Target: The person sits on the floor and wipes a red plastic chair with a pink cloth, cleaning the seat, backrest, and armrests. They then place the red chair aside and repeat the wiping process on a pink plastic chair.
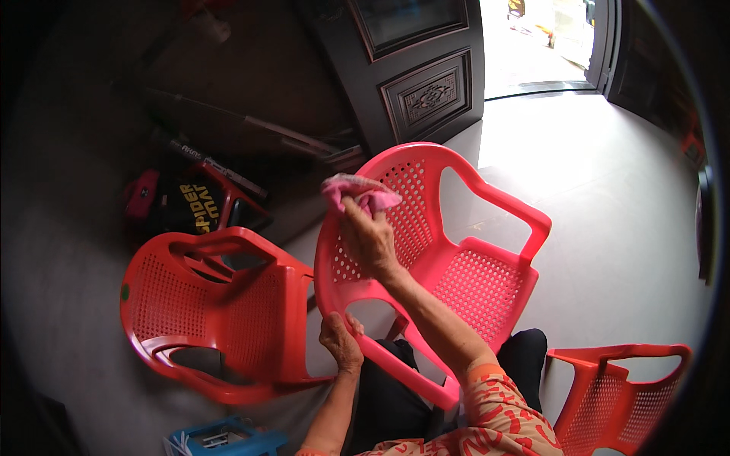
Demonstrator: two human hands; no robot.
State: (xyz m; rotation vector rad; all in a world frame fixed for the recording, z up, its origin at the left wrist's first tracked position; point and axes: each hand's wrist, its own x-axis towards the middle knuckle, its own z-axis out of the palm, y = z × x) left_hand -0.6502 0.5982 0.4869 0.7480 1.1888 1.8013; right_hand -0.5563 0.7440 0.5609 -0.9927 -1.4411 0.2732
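A pink plastic armchair with a perforated back and seat stands in front of me, between my knees. My right hand reaches across it and is closed around a crumpled pink cloth, held against the upper left part of the chair's back. Lower down, my left hand grips the chair's frame where the near armrest meets the back, its fingers wrapped round the edge.
Close on the left is a red plastic armchair; another red chair is at the lower right. A blue plastic stool-like item sits at the bottom left. Dark bags lie behind. A carved dark door stands beside a bright doorway.
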